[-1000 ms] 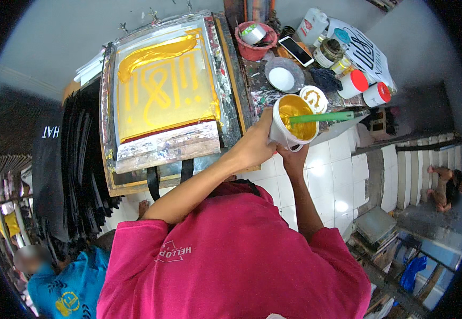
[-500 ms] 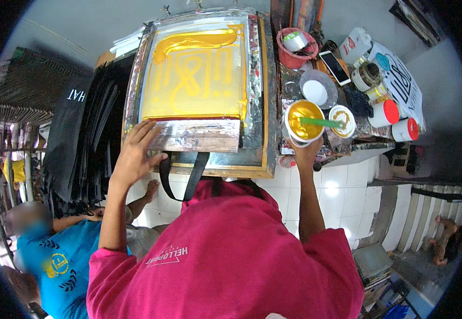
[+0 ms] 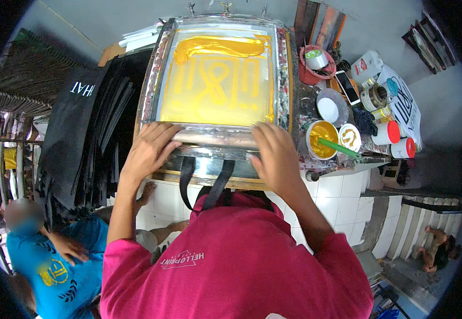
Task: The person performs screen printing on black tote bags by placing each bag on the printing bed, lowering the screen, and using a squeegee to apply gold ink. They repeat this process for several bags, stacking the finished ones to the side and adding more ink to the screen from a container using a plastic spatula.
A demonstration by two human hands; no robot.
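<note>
Across the near end of a screen-printing frame point(image 3: 282, 69) lies a squeegee point(image 3: 215, 138) with a worn wooden handle. My left hand point(image 3: 148, 150) grips its left end, fingers over the top and thumb on the near side. On its right end my right hand point(image 3: 274, 155) is closed in the same way. Yellow-gold ink point(image 3: 217, 49) forms a thick band at the far end of the mesh, and a pale yellow design point(image 3: 215, 82) shows through below it. Two black fabric handles point(image 3: 223, 179) hang out from under the frame's near edge.
At right, a side table holds an ink tub point(image 3: 322, 133) with a green stick point(image 3: 337, 149), a lid point(image 3: 349, 136), a phone point(image 3: 347, 87), a red bucket point(image 3: 310, 74) and jars. Black bags point(image 3: 76, 127) hang at left. A person in blue point(image 3: 60, 266) sits lower left.
My right hand has let go of the ink tub, which now stands on the side table, and has taken hold of the squeegee's right end. The squeegee has tilted up under both hands.
</note>
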